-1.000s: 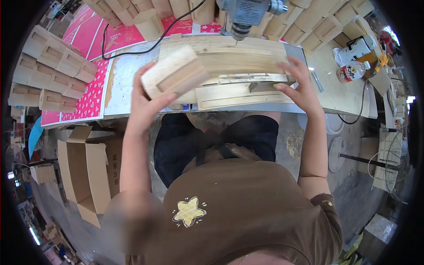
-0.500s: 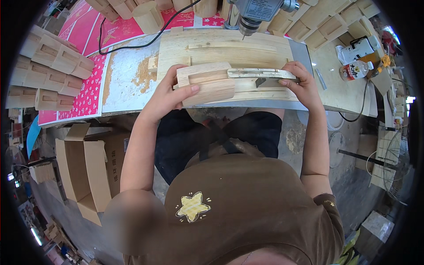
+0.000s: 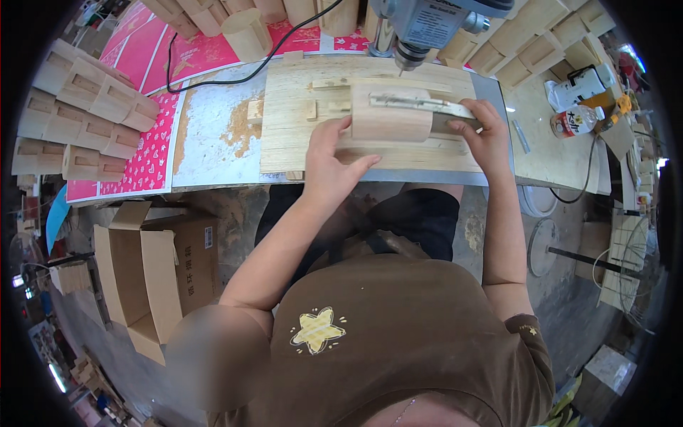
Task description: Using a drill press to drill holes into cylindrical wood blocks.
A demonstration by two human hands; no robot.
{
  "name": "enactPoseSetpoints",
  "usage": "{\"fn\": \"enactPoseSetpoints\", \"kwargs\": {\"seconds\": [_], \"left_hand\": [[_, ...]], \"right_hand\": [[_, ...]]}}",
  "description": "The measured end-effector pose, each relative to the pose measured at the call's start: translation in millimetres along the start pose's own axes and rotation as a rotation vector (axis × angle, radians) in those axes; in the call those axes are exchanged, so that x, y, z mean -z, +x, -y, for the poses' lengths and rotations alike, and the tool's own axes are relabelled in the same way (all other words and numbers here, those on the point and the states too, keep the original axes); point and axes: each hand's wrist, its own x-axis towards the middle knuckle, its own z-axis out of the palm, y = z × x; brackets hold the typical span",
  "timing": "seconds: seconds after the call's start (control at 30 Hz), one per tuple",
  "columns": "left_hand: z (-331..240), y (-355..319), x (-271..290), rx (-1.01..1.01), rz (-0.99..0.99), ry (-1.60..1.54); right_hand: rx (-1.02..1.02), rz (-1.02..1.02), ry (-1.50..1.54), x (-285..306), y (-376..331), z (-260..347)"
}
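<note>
A curved pale wooden block lies on a wooden jig board on the bench, under the bit of a grey drill press. My left hand rests flat on the board with its fingers pressed against the block's left end. Against the block's right end sits my right hand, fingers curled over it and over a thin metal strip lying along the block's top. Both hands pin the block in place.
Stacks of similar wooden blocks lie on pink sheets at the left, more at the back right. Sawdust covers the bench left of the board. Bottles stand at the right. An open cardboard box sits on the floor.
The block, raised in my left hand a second ago, has been set down on the board and slid under the drill bit. Both hands have closed in on its ends.
</note>
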Motion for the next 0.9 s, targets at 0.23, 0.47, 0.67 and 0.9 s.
{"fn": "enactPoseSetpoints", "kwargs": {"seconds": [0.23,0.47,0.67,0.9], "left_hand": [[20.9,23.7,-4.4,-0.112,-0.027,0.387],[39.1,36.7,7.2,-0.227,-0.074,0.440],[34.5,41.9,12.5,-0.012,0.052,0.358],[41.9,43.3,14.8,-0.099,0.080,0.441]], "right_hand": [[-0.063,0.000,0.012,-17.4,29.9,-8.5],[-0.047,0.030,-0.013,-31.8,28.1,-1.2],[0.064,-0.192,0.477,8.7,56.2,7.7],[-0.049,-0.544,0.301,85.6,166.7,112.5]]}}
